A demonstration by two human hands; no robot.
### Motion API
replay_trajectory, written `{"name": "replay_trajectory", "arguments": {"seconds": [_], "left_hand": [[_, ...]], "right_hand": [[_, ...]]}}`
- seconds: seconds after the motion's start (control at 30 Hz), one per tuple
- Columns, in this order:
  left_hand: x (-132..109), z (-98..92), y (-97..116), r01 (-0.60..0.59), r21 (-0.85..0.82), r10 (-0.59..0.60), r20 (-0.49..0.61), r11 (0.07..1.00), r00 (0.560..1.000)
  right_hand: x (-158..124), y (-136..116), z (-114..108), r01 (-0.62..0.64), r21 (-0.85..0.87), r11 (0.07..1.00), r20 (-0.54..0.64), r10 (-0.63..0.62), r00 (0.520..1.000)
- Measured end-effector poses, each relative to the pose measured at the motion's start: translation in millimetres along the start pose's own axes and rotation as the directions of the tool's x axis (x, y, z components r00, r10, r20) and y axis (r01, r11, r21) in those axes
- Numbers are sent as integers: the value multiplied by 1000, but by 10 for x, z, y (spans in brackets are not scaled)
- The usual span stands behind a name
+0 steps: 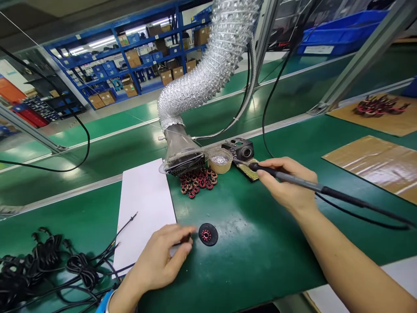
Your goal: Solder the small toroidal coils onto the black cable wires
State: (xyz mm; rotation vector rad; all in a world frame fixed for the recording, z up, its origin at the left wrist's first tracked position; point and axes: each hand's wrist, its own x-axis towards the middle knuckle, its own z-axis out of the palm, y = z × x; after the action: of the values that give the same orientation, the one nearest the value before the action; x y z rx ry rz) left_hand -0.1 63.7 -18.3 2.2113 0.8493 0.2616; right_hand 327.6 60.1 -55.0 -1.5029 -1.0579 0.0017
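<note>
My right hand (289, 184) is closed around a soldering iron (301, 181). Its tip reaches the rim of a small round tub (220, 161) holding silvery material. A yellowish sponge (249, 168) in a dark tray lies under the tip, beside the iron's stand (243, 149). My left hand (164, 254) is low over the bench, thumb and forefinger pinched on the dark end of a black cable (127, 266), partly hidden by the hand. Just right of those fingertips lies a black disc (212, 228) with one red-wound ring coil (206, 235) on it.
A pile of ring coils (198, 181) sits below the fume extractor hood (185, 163) and its silver duct (198, 87). White paper (143, 204) lies left, near bundled black cables (48, 256). Brown boards (374, 163) lie right. An aluminium post (358, 56) stands behind.
</note>
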Motion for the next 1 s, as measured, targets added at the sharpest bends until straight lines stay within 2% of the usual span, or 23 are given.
{"name": "replay_trajectory", "arguments": {"seconds": [0.03, 0.1, 0.13, 0.17, 0.23, 0.3, 0.33, 0.4, 0.47, 0.53, 0.6, 0.67, 0.73, 0.8, 0.87, 0.93, 1.0], "left_hand": [[-37, -67, 40, -39, 1, 39, 116, 999, 992], [-120, -216, 147, -101, 33, 86, 304, 994, 949], [-151, -294, 212, -108, 85, 72, 347, 990, 935], [-161, -374, 283, -102, 161, 41, 346, 982, 937], [-74, -535, 432, -59, 334, -20, 230, 941, 973], [193, -698, 560, -21, 453, 11, 25, 891, 1000], [391, -778, 601, -14, 496, 70, -94, 868, 993], [862, -929, 611, 47, 586, 160, -298, 809, 941], [1319, -1059, 526, 200, 657, 158, -443, 727, 882], [1637, -1162, 387, 346, 699, 66, -490, 625, 869], [1754, -1237, 264, 374, 709, 39, -491, 598, 870], [1685, -1280, 214, 367, 716, 46, -486, 594, 873], [1501, -1286, 259, 323, 729, 101, -472, 603, 876], [1277, -1251, 378, 209, 740, 223, -439, 640, 870], [1062, -1187, 524, 61, 729, 369, -414, 682, 832], [861, -1119, 638, -21, 709, 463, -438, 705, 770], [660, -1073, 672, -16, 701, 501, -493, 713, 711]], "right_hand": [[-10, -9, -1, 59, -37, 998, -44, -61, 997], [-23, -25, 13, 100, -67, 993, -114, -107, 988], [-26, -34, 26, 97, -78, 992, -140, -107, 984], [-26, -44, 40, 90, -95, 991, -159, -105, 982], [-25, -60, 67, 88, -128, 988, -175, -109, 979], [-33, -61, 83, 73, -117, 990, -161, -92, 983], [-42, -53, 86, 47, -71, 996, -139, -57, 989], [-71, -26, 82, -39, 69, 997, -64, 43, 997], [-109, 11, 68, -106, 190, 976, 29, 102, 994], [-146, 43, 51, -98, 235, 967, 79, 82, 994], [-170, 47, 44, -65, 259, 964, 78, 46, 996], [-161, -14, 60, 20, 274, 962, 41, -33, 999], [-104, -177, 118, 219, 242, 945, -20, -221, 975], [-5, -435, 234, 475, 171, 863, -42, -475, 879], [96, -727, 400, 628, 177, 758, 32, -642, 766], [143, -968, 571, 653, 235, 720, 70, -683, 727], [110, -1095, 678, 605, 307, 735, 85, -654, 752]]}}
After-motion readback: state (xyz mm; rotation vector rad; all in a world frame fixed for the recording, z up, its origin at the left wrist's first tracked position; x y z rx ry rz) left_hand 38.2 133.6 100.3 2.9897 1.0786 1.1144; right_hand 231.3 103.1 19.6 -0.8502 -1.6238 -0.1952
